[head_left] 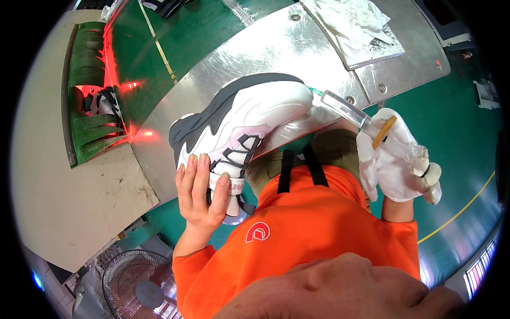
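Head view, looking straight down: the white chunky sneaker with dark grey sole panels and pale pink side trim (241, 119) lies tipped on its side on the curved shiny metal workbench (265, 53), toe pointing up and to the right. The bare left hand (201, 192) sits at the sneaker's heel and ankle end, fingers flat over the collar and thumb wrapped round the other side, so it's clamped on the shoe. The right hand in a white cloth glove (396, 159) is off to the sneaker's right, closed around a clear plastic syringe with a green tip (348, 109). The syringe's tip touches the sneaker's toe right at the sole edge. The two hands are well apart, one at each end of the sneaker.

Beyond the sneaker's toe, a crumpled white rag (353, 21) rests on a flat metal tray. Far left of the sneaker, another sneaker (106, 103) sits behind green strip curtains lit red. Below the heel end there's a round grey fan (141, 287) on the floor.
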A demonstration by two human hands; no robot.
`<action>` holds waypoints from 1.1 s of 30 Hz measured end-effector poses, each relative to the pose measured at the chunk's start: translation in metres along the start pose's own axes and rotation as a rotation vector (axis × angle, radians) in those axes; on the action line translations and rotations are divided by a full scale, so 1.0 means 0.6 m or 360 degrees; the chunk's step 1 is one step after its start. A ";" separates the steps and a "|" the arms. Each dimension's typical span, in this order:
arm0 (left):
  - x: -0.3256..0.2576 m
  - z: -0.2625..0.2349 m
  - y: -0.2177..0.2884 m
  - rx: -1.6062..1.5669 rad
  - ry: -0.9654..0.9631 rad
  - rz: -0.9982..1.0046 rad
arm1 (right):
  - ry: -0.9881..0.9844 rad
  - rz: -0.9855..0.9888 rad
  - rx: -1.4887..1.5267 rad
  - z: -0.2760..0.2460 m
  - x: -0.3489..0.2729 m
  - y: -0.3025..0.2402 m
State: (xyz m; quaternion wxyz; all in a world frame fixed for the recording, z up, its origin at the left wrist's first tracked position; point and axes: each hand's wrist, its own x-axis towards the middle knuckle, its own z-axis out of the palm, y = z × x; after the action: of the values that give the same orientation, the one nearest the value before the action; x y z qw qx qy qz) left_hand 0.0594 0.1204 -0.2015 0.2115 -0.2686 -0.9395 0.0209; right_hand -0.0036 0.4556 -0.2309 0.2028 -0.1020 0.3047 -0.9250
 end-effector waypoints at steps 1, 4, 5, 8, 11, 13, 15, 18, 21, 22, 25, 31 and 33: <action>-0.001 0.000 0.000 0.0002 0.0008 0.0000 | 0.0011 -0.0008 -0.0040 0.003 -0.002 -0.003; -0.001 0.002 0.001 0.0004 0.0021 0.0005 | 0.0036 -0.0028 -0.0131 0.013 -0.003 -0.002; 0.000 0.002 0.001 0.0002 0.0024 0.0007 | 0.0047 -0.0035 -0.0164 0.018 -0.004 -0.003; 0.007 -0.001 0.000 -0.0017 0.0014 0.0003 | 0.0073 -0.0035 -0.0270 0.030 -0.002 0.001; 0.014 -0.003 -0.006 -0.0032 -0.0003 -0.0004 | 0.0108 -0.0034 -0.0441 0.042 0.002 0.006; 0.019 -0.004 -0.014 -0.0047 -0.0019 -0.0005 | 0.0133 -0.0038 -0.0583 0.047 0.004 0.006; 0.027 -0.007 -0.020 -0.0079 -0.0029 -0.0014 | 0.0110 -0.0048 -0.0694 0.051 0.008 0.004; 0.040 -0.012 -0.033 -0.0149 -0.0041 -0.0028 | -0.0059 -0.0123 -0.0810 0.046 0.016 0.009; 0.062 -0.024 -0.049 -0.0242 -0.0145 -0.0046 | -0.0137 -0.0092 -0.0842 0.025 0.019 0.015; 0.070 -0.025 -0.055 -0.0268 -0.0163 -0.0048 | -0.0163 -0.0080 -0.0852 0.017 0.022 0.014; 0.097 -0.037 -0.064 -0.0408 -0.0264 -0.0138 | -0.0307 -0.0047 -0.0755 0.009 0.032 0.013; 0.152 -0.029 -0.118 -0.0721 -0.0476 -0.0282 | -0.0385 -0.0080 -0.0727 -0.030 0.056 0.037; 0.168 -0.030 -0.137 -0.0907 -0.0610 -0.0345 | -0.0351 -0.0080 -0.0655 -0.044 0.057 0.058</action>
State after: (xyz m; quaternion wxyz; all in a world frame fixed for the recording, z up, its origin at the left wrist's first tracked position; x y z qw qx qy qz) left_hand -0.0514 0.1009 -0.1337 -0.0508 -0.2069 -0.9532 -0.2145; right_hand -0.0320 0.4292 -0.2707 0.1868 -0.2492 0.4602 -0.8314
